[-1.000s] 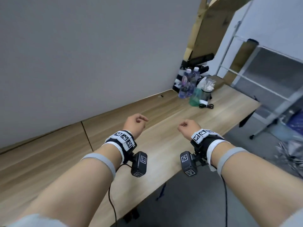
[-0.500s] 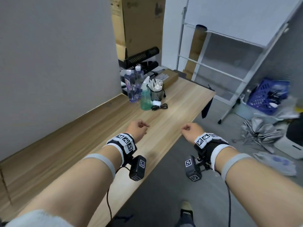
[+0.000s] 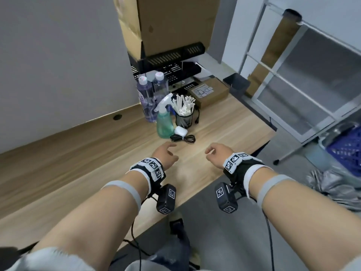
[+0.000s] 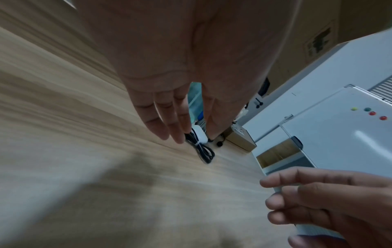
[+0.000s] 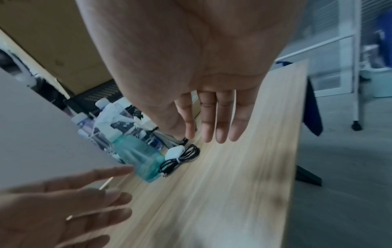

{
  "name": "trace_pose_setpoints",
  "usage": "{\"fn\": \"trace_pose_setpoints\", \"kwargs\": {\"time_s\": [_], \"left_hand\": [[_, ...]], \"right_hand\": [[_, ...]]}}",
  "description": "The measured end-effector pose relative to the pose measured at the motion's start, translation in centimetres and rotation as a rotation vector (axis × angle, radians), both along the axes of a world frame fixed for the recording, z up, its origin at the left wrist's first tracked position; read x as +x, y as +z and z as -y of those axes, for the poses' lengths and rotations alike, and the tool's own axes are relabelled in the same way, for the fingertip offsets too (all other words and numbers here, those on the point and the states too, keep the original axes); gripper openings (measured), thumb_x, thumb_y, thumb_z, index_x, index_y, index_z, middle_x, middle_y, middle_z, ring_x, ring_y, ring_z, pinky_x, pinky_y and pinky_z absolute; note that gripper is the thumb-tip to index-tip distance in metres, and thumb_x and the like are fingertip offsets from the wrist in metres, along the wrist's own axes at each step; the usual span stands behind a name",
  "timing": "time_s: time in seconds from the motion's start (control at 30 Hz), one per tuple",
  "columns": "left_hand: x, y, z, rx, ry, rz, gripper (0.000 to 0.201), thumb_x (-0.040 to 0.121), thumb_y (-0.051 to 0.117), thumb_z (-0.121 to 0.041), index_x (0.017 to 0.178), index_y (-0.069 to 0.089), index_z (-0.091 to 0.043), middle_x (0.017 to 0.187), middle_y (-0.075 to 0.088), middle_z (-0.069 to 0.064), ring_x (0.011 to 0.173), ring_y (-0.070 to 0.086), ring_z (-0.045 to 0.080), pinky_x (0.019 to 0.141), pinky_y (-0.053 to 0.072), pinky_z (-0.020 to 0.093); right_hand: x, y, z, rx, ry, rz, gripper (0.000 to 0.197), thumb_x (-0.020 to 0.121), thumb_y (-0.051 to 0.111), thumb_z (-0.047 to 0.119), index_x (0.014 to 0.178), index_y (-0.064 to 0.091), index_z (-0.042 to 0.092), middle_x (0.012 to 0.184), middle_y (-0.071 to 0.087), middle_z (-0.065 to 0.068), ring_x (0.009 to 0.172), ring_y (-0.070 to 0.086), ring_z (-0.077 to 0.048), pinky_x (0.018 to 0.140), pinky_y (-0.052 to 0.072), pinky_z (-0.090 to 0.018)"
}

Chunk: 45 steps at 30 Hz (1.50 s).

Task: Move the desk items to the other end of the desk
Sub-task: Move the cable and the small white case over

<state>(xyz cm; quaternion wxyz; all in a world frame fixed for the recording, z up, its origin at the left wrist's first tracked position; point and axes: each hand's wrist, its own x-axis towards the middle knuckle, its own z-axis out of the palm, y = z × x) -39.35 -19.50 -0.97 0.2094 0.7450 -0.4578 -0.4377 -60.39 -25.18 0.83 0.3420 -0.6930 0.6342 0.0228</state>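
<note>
A cluster of items stands at the far end of the wooden desk (image 3: 224, 132): two clear water bottles (image 3: 150, 94), a green spray bottle (image 3: 164, 122), a black mesh cup (image 3: 183, 119) full of white sticks, a white earbud case (image 3: 180, 131) and a coiled black cable (image 3: 183, 138). My left hand (image 3: 166, 153) hovers just short of the cable, fingers loose and holding nothing. My right hand (image 3: 216, 153) hovers level with it to the right, also holding nothing. In the wrist views the straight fingers (image 4: 169, 120) (image 5: 214, 120) point toward the cable (image 4: 202, 149) (image 5: 180, 159) and the case (image 5: 175, 151).
A small cardboard box (image 3: 210, 93) and black perforated metal racks (image 3: 172, 59) sit behind the items, under a large carton (image 3: 172, 22). A white metal frame (image 3: 293, 79) and a blue basket (image 3: 347, 149) stand to the right, off the desk. Desk edge runs close under my wrists.
The view has swung and closed in on the item cluster. Both hands have advanced along the desk toward the cable and uncurled from loose fists.
</note>
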Motion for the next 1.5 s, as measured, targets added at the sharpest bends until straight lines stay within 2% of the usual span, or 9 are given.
{"fn": "trace_pose_setpoints", "kwargs": {"time_s": [0.13, 0.33, 0.57, 0.8, 0.97, 1.1, 1.2, 1.37, 1.5], "left_hand": [[0.4, -3.3, 4.8, -0.002, 0.061, 0.022, 0.053, 0.086, 0.068, -0.022, 0.137, 0.053, -0.028, 0.095, 0.066, 0.005, 0.079, 0.062, 0.023, 0.076, 0.051, 0.028], [0.1, -7.2, 9.6, 0.040, 0.084, 0.105, 0.061, 0.085, 0.069, -0.020, 0.142, 0.047, -0.019, 0.126, 0.063, 0.015, 0.112, 0.061, 0.033, 0.094, 0.046, 0.031], [0.8, -8.3, 10.4, 0.078, 0.102, 0.166, 0.035, 0.087, 0.070, -0.030, 0.118, 0.058, -0.019, 0.111, 0.069, 0.008, 0.103, 0.064, 0.031, 0.084, 0.044, 0.028], [1.8, -7.3, 8.3, 0.188, 0.244, 0.121, 0.028, 0.077, 0.081, -0.027, 0.100, 0.068, -0.021, 0.093, 0.067, -0.009, 0.091, 0.065, 0.016, 0.079, 0.043, 0.020], [1.2, -7.4, 5.1, 0.273, 0.395, 0.203, 0.039, 0.077, 0.081, -0.035, 0.105, 0.061, -0.018, 0.091, 0.063, -0.006, 0.085, 0.058, 0.017, 0.073, 0.038, 0.022], [0.1, -7.2, 3.7, 0.390, 0.463, 0.245, 0.041, 0.072, 0.083, -0.044, 0.088, 0.066, -0.010, 0.085, 0.067, 0.005, 0.079, 0.062, 0.024, 0.065, 0.044, 0.032], [-1.0, -7.3, 2.3, 0.370, 0.582, 0.245, 0.037, 0.072, 0.083, -0.041, 0.078, 0.060, -0.013, 0.085, 0.065, 0.008, 0.074, 0.060, 0.025, 0.061, 0.042, 0.030], [-1.6, -5.8, -1.3, 0.300, 0.768, 0.157, 0.027, 0.082, 0.075, -0.033, 0.089, 0.053, -0.018, 0.084, 0.064, 0.003, 0.084, 0.062, 0.026, 0.070, 0.045, 0.033], [-0.3, -3.0, -6.2, 0.231, 0.937, 0.061, 0.009, 0.087, 0.072, -0.030, 0.083, 0.069, -0.021, 0.081, 0.073, 0.006, 0.077, 0.068, 0.026, 0.076, 0.058, 0.035]], "right_hand": [[1.4, -2.2, 5.2, 0.001, 0.170, -0.060, 0.026, 0.086, 0.059, 0.022, 0.112, 0.060, 0.024, 0.088, 0.058, 0.001, 0.083, 0.057, -0.021, 0.080, 0.047, -0.028], [2.7, -4.8, 11.3, 0.010, 0.323, -0.058, 0.039, 0.089, 0.055, 0.017, 0.128, 0.054, 0.023, 0.103, 0.059, -0.009, 0.087, 0.054, -0.021, 0.075, 0.036, -0.023], [6.3, -6.5, 13.8, 0.001, 0.577, -0.102, 0.057, 0.093, 0.050, 0.028, 0.147, 0.031, 0.036, 0.124, 0.055, -0.015, 0.103, 0.061, -0.036, 0.085, 0.048, -0.033], [10.2, -8.4, 15.3, -0.099, 0.824, -0.231, 0.067, 0.095, 0.045, 0.031, 0.151, 0.011, 0.040, 0.112, 0.066, -0.015, 0.098, 0.066, -0.034, 0.076, 0.049, -0.037], [10.4, -9.1, 15.3, -0.188, 0.891, -0.281, 0.058, 0.084, 0.057, 0.018, 0.133, 0.027, 0.017, 0.100, 0.068, -0.014, 0.082, 0.065, -0.033, 0.064, 0.040, -0.033], [9.8, -9.0, 15.9, -0.138, 0.923, -0.282, 0.065, 0.076, 0.069, 0.044, 0.124, 0.033, 0.018, 0.098, 0.064, -0.009, 0.093, 0.066, -0.034, 0.067, 0.041, -0.032], [9.0, -9.1, 15.5, -0.081, 0.982, -0.287, 0.065, 0.075, 0.072, 0.047, 0.119, 0.035, 0.019, 0.097, 0.058, -0.007, 0.096, 0.064, -0.034, 0.068, 0.044, -0.033], [9.2, -8.4, 13.3, -0.032, 1.009, -0.097, 0.044, 0.092, 0.057, 0.034, 0.123, 0.036, 0.011, 0.108, 0.060, -0.015, 0.100, 0.061, -0.037, 0.070, 0.040, -0.033], [12.6, -4.8, 9.8, 0.077, 1.027, 0.118, 0.033, 0.088, 0.063, 0.027, 0.107, 0.040, 0.013, 0.089, 0.055, -0.009, 0.081, 0.055, -0.027, 0.062, 0.036, -0.029]]}}
